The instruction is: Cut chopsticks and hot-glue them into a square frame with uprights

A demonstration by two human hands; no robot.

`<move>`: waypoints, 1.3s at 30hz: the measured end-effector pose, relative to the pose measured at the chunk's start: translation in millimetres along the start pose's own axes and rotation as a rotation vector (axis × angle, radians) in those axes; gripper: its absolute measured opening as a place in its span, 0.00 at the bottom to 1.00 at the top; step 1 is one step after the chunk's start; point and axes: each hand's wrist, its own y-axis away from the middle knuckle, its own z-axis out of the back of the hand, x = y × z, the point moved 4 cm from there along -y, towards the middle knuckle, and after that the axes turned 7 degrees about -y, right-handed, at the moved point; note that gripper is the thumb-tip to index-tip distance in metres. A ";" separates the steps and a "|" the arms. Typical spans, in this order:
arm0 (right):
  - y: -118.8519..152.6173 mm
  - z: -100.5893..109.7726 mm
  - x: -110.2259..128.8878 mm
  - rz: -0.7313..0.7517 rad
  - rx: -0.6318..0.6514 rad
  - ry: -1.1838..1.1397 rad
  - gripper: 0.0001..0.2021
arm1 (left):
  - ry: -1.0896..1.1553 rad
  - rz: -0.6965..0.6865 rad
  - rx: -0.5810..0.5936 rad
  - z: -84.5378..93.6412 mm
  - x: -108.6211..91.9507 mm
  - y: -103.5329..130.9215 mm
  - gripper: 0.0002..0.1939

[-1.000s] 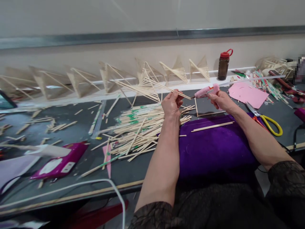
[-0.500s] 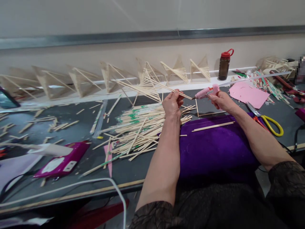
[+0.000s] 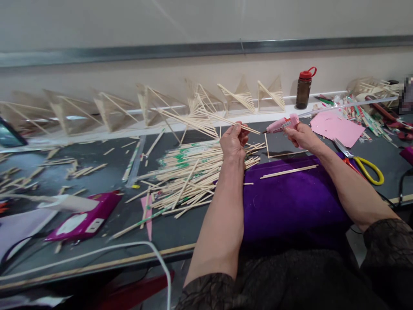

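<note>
The wall (image 3: 129,26) spans the top of the frame, above a white ledge (image 3: 290,110). Below lies the dark table (image 3: 180,228), its pale front edge slanting from lower left to centre and showing again at far right. A purple cloth (image 3: 290,202) covers the lower centre-right. The pile (image 3: 190,176) spreads over the middle, its right end behind the left forearm. Stick models (image 3: 245,100) line the ledge across the upper left and centre.

Near mid-frame, the left hand (image 3: 232,141) has its fingers closed round thin sticks (image 3: 252,129), their ends pointing right; whether they join the model behind, I cannot tell. Right of it, the right hand (image 3: 300,134) grips the pink glue gun (image 3: 280,125), nozzle leftward, just beside those ends. Dark tabletop shows between ledge and cloth, below the nozzle.

Pink paper (image 3: 337,128) lies right of centre, with scissors (image 3: 356,159) below it, beside the right forearm. The bottle (image 3: 302,91) stands upper right. Two loose sticks (image 3: 288,171) lie on the cloth near its back edge.
</note>
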 end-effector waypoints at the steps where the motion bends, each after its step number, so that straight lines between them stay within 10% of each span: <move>1: -0.1 1.1 -0.2 -0.002 -0.009 -0.007 0.22 | 0.005 0.007 0.002 -0.4 -0.4 0.7 0.05; 23: -0.1 -0.2 3.3 0.006 0.044 -0.044 0.21 | 0.025 0.050 0.015 -4.3 -2.1 6.4 0.00; 39: 1.5 -1.3 2.3 0.077 0.069 -0.160 0.24 | 0.294 0.329 -0.021 -4.6 -4.4 13.4 0.07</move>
